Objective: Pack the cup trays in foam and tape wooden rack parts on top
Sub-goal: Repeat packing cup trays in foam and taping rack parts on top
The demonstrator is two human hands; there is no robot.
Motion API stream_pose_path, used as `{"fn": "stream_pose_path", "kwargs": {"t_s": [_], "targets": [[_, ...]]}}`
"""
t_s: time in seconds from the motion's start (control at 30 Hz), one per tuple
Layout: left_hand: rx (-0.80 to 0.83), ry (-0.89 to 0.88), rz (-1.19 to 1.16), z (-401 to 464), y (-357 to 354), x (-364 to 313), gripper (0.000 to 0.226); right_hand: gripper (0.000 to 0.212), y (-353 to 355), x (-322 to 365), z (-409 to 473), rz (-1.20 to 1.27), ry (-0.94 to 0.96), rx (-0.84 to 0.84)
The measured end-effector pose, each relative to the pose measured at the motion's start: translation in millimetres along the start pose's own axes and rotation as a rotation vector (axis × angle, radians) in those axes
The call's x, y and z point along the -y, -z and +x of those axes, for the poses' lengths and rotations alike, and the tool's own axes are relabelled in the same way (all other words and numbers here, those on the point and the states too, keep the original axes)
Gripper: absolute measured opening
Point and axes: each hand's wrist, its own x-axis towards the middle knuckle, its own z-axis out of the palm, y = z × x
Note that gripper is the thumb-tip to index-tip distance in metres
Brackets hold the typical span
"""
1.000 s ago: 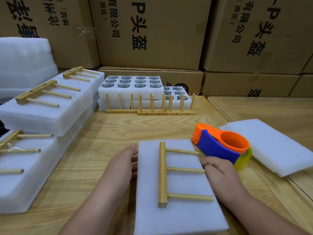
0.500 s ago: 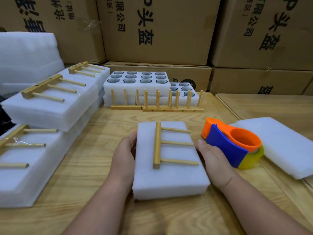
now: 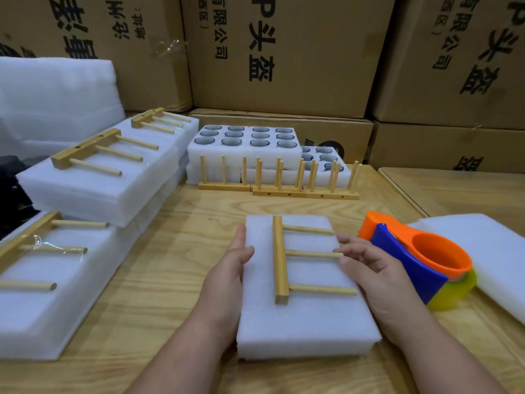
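Tape comes next, I judge: the orange-and-blue plastic tape dispenser (image 3: 417, 260) sits at three o'clock, just beside the right hand (image 3: 372, 268), the nearer one. Both hands lie loosely spread, holding nothing; the left hand (image 3: 230, 268) presses the white rectangular foam block (image 3: 301, 325). The pale wooden three-peg rack part (image 3: 280, 260) lies on top, bar running twelve-to-six.

Ahead of the hands, a wall of brown cardboard boxes (image 3: 272, 52) is stacked right across the back, black Chinese print on their faces, with a flatter box (image 3: 281, 129) wedged low in the middle. A scrap of clear tape (image 3: 167, 48) curls off a box up to the left. Underneath the hands runs a pale wooden table (image 3: 176, 251) with strong grain, and off to the right a second tabletop (image 3: 454, 191) butts up beside it. The light is even and soft.
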Motion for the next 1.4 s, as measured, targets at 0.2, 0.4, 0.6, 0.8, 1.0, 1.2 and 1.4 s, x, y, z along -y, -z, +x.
{"fn": "stream_pose_path", "kwargs": {"t_s": [0.2, 0.4, 0.6, 0.8, 1.0, 1.2, 1.4], "targets": [[0.009, -0.019, 0.008, 3, -2, 4, 0.054, 0.017, -5, 1, 1, 0.037, -0.033, -0.048], [0.008, -0.103, 0.069, 5, 4, 7, 0.054, 0.023, -8, 10, -13, 0.015, 0.030, -0.120], [0.022, -0.131, 0.112, 6, 8, 3, 0.059, 0.022, 11, 30, -22, -0.195, 0.351, -0.411], [-0.013, -0.178, 0.093, 12, 11, 2, 0.054, 0.045, 59, 64, -15, -1.156, 0.015, -0.510], [-0.144, -0.249, -0.033, 39, 17, -12, 0.029, 0.042, 62, 57, -18, -1.347, -0.140, -0.242], [-0.249, -0.272, -0.113, 68, 15, -22, 0.025, 0.035, 53, 72, -16, -1.347, -0.079, -0.242], [-0.275, -0.309, -0.144, 82, 14, -26, 0.025, 0.026, 21, 131, -5, -0.589, 0.179, -0.190]]}}
